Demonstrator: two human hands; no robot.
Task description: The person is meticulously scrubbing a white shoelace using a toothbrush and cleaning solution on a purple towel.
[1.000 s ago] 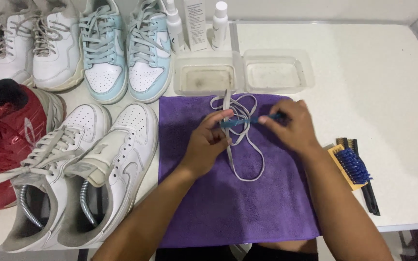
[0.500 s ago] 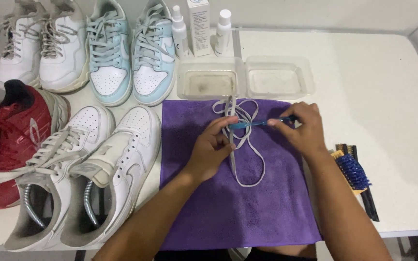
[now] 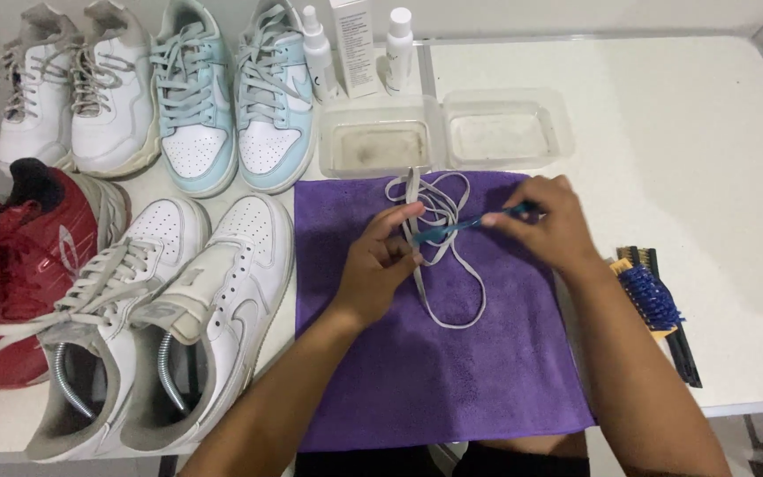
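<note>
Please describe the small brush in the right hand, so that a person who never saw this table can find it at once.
Look at the purple microfibre cloth in the middle of the white table. Above its upper part, the right hand holds a thin teal toothbrush-like brush against a white shoelace. Unlike the blue-bristled brushes lying at the cloth's right, it is slim and held.

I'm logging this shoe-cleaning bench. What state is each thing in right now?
shoelace: loose, out of any shoe, on the purple cloth.
left hand: pinning the shoelace.
right hand: holding a blue brush to the lace.
purple cloth: spread flat.
two clear tubs: open, side by side.
near white sneakers: unlaced, spring shoe trees inside.
pale blue sneakers: laced.
spray bottles: upright, capped.
</note>
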